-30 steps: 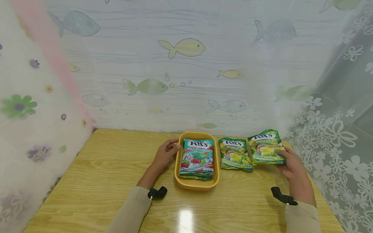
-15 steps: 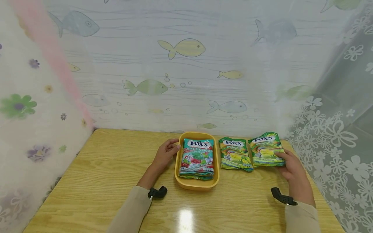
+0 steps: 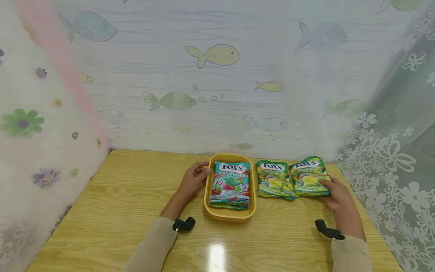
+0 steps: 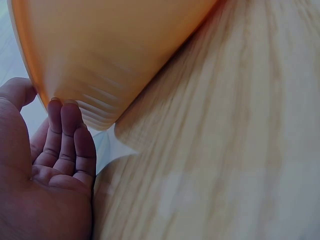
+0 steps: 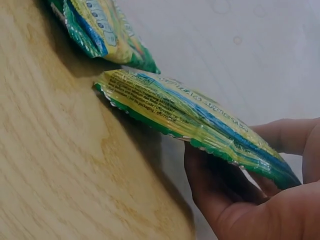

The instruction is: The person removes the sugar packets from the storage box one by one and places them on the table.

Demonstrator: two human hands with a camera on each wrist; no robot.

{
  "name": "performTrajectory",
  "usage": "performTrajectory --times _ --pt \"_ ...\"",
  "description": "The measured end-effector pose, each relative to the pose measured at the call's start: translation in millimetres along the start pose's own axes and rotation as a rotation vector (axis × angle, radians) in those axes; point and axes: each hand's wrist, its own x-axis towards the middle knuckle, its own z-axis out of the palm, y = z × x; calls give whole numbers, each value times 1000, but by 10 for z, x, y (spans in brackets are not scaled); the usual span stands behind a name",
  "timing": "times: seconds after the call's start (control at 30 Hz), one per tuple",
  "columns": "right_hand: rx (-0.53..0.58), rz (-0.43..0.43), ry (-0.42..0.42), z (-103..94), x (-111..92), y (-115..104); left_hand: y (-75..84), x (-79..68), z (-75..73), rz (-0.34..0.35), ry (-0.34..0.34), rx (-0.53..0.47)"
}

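My left hand [image 3: 194, 181] holds the left rim of a yellow plastic tray [image 3: 229, 218], its thumb at the edge and fingers against the outer wall [image 4: 120, 45]. Inside the tray lies a teal-and-red Mint Blossom candy bag [image 3: 231, 185], with more bags showing under it. My right hand [image 3: 340, 196] pinches the right side of a green-and-yellow Spring Tea candy bag [image 3: 309, 177], thumb on top and fingers beneath. In the right wrist view this bag [image 5: 200, 120] is tilted, its near edge off the table. A second Spring Tea bag [image 3: 274, 180] lies flat between it and the tray.
The wooden table [image 3: 136, 211] reaches back to a fish-patterned curtain [image 3: 217, 94]. Flower-patterned curtains hang at the left [image 3: 40, 151] and right [image 3: 401, 170]. The held bag is close to the table's right edge.
My right hand has lowered the Spring Tea bag and brought it slightly left, closer to the other Spring Tea bag. The left hand and the tray have stayed in place.
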Motion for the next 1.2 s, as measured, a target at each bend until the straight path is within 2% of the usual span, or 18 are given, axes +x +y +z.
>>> performTrajectory --times 0.23,0.33,0.5,0.63,0.83,1.2 --pt "-79 -14 72 -25 23 52 7 -5 -14 17 -13 -5" --pt "-167 -37 158 -6 25 79 20 -4 -13 19 -15 -7" --pt "-395 -98 341 50 16 122 21 -4 -15 12 -14 -20" --pt "-493 -159 415 79 3 144 5 0 -9 14 -10 -20" --pt "-520 -209 433 112 -26 120 12 -12 3 17 -5 -11" --pt "-538 -206 361 122 -149 -16 9 2 -7 6 -4 -15"
